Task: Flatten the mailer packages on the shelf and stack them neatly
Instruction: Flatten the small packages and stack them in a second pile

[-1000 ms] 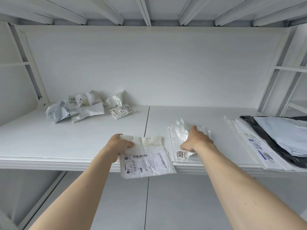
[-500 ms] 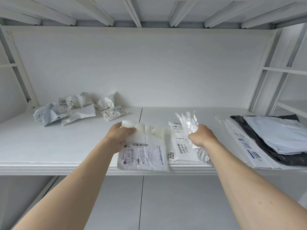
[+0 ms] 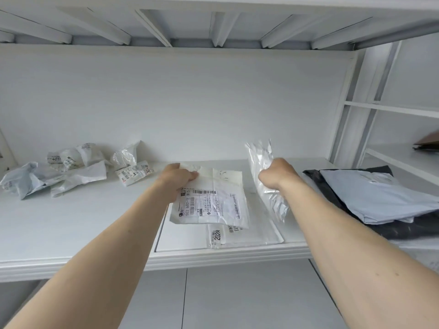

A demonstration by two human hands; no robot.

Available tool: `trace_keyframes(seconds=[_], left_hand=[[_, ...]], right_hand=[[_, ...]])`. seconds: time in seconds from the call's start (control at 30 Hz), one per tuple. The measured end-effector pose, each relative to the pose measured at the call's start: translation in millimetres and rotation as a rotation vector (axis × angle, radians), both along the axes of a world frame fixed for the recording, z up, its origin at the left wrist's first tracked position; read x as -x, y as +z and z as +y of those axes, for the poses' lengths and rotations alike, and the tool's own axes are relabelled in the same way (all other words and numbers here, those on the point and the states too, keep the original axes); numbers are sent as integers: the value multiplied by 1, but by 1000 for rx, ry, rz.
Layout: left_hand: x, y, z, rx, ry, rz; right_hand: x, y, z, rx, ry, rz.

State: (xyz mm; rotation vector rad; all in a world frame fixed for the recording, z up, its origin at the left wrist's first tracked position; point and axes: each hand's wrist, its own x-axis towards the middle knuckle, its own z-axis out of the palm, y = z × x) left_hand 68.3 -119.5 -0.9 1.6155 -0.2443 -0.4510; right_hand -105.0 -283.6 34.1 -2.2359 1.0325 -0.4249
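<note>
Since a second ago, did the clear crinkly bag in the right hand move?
Yes. The clear plastic bag went up: it lay flat by the shelf's front edge, and now the right hand holds it upright above the "2028" mailer.

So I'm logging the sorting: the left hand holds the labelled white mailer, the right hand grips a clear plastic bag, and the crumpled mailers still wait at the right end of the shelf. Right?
Not quite. The head view shows the crumpled mailers at the left end of the shelf; the right end holds flattened ones. The rest stands: left hand holds the labelled white mailer, right hand grips the clear plastic bag.
</note>
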Motion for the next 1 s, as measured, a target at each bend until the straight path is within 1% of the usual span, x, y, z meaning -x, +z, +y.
trace_keyframes(seconds=[0.13, 0.3, 0.43, 0.53, 0.6, 0.67, 0.73, 0.87, 0.93, 1.0], left_hand=[[23, -16, -39, -35, -37, 47], [43, -48, -72, -165, -28, -18], [41, -65, -71, -276, -46, -80], [34, -64, -63, -238, -69, -61], [32, -59, -55, -199, -78, -23], [33, -53, -46, -231, -92, -15], [36, -51, -38, -266, -136, -23], [39, -54, -24, -279, -195, -43], [40, -56, -22, -289, -187, -71], [43, -57, -23, -294, -197, -107]], right_hand=[[-3, 24, -4, 114, -45, 38], [-1, 13, 3, 196, -57, 157], [-3, 2, 12, 273, -36, 219], [-14, -7, 20, 331, -31, 254], [-24, -19, 30, 323, 5, 338], [-36, -38, 42, 247, 85, 465], [-43, -55, 54, 182, 134, 527], [-43, -60, 55, 180, 138, 365], [-36, -58, 43, 221, 111, 356], [-28, -60, 32, 238, 115, 402]])
